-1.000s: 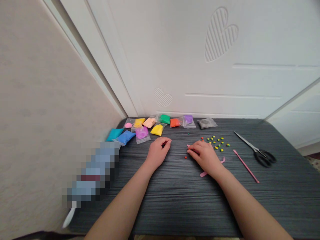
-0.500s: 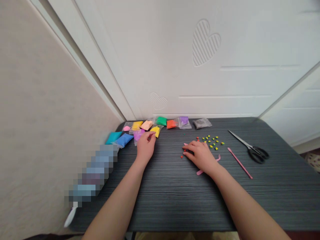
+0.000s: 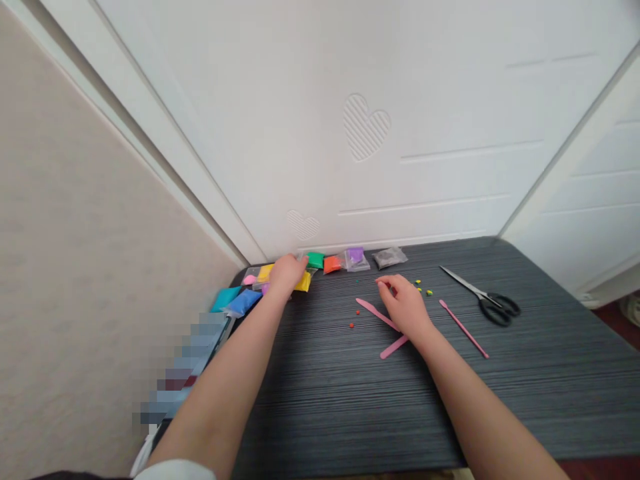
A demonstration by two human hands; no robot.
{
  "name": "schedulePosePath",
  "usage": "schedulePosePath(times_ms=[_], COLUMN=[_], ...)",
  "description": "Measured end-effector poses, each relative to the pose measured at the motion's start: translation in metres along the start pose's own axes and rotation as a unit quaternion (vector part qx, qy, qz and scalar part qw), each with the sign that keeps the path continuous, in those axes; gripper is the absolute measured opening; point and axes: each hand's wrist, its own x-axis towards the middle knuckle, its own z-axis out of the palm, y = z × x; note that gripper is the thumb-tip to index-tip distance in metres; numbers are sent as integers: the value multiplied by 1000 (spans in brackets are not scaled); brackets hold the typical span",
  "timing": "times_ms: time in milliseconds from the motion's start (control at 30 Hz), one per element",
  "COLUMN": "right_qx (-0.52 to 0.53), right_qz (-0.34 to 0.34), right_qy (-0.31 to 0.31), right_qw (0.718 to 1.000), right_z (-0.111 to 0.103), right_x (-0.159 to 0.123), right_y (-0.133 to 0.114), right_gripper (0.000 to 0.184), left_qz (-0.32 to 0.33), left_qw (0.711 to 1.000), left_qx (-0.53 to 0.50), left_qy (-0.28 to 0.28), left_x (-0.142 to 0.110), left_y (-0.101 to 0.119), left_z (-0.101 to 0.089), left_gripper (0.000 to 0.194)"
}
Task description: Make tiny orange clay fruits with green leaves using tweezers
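My left hand [image 3: 289,272] reaches over the clay packets at the back left, beside the green clay packet [image 3: 315,260] and above the yellow clay packet [image 3: 303,282]. Its fingers are mostly hidden, so any grip on a packet cannot be made out. My right hand [image 3: 406,308] hovers over the table's middle, thumb and fingers curled together; anything between the tips is too small to name. Under it lie a pink clay knife [image 3: 374,311] and another pink tool [image 3: 394,347]. Two small red clay bits [image 3: 351,325] rest left of it. Yellow-green bits [image 3: 429,293] show behind it, partly hidden.
Black-handled scissors [image 3: 483,297] and a thin pink stick [image 3: 464,329] lie on the right. Along the back edge are orange [image 3: 332,265], purple [image 3: 355,256] and grey [image 3: 390,257] clay packets. Blue [image 3: 243,303] and teal [image 3: 225,300] packets lie at the left, near the wall.
My left hand has moved farther back, toward the green packet. My right hand has lifted away from the red bits and now covers most of the yellow-green bits. The view has turned slightly.
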Motion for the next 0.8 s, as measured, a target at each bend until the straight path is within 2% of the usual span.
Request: schedulePosePath(times_ms=[100, 267, 500, 567, 700, 800], right_qx=[13, 27, 29, 29, 28, 25], right_qz=[2, -2, 0, 1, -3, -8], right_qy=[9, 20, 23, 22, 18, 14], right_qw=[1000, 999, 999, 999, 999, 1000], right_z=[-1, -2, 0, 0, 1, 1], right_x=[1, 1, 1, 1, 0, 1], right_y=[-2, -3, -1, -1, -1, -1], right_gripper=[25, 23, 22, 21, 20, 20], left_qz=[-5, -20, -47, -45, -22, -6], left_qw=[999, 995, 991, 991, 994, 995], left_qx=[31, 72, 109, 115, 110, 101], left_qy=[-27, -68, -69, -51, -12, 7], left_x=[6, 18, 23, 18, 8, 5], left_y=[1, 3, 11, 14, 16, 17], left_z=[1, 4, 5, 6, 7, 9], left_gripper=[53, 32, 32, 38, 69, 73])
